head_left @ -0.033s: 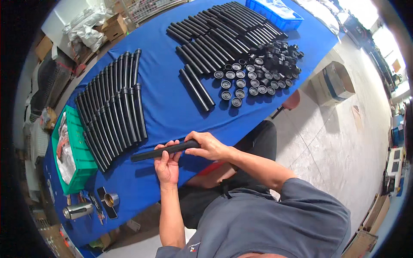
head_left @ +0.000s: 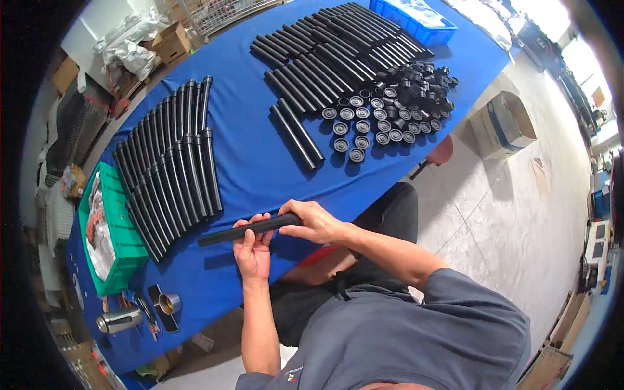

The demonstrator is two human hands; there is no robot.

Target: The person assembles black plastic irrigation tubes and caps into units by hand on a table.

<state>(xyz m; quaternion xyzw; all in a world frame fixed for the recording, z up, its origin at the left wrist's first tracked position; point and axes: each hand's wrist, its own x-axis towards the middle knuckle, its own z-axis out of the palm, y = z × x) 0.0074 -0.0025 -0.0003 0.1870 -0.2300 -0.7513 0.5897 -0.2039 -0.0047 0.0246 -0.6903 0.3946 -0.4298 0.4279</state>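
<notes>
Across the near side of the blue-covered table I hold a black tube [head_left: 218, 236]. My left hand [head_left: 253, 255] supports its middle, palm up, with the thumb on the near side and fingers curled round behind. My right hand [head_left: 313, 223] is closed over the tube's right end, so whether a cap sits there is hidden. To the left lie two overlapping rows of black tubes [head_left: 172, 172] with wider collars at their far ends. Plain black tubes [head_left: 305, 81] fill the far side, two of them lying apart nearer me. Round black caps [head_left: 361, 142] are spread and heaped beside them.
A green crate [head_left: 123, 257] with plastic bags stands at the table's left edge. Nearer me are a metal flask [head_left: 120, 320], a metal cup [head_left: 169, 303], a phone [head_left: 156, 294] and small tools. A blue basket [head_left: 426, 25] sits at the far edge; a cardboard box [head_left: 502, 127] stands on the floor.
</notes>
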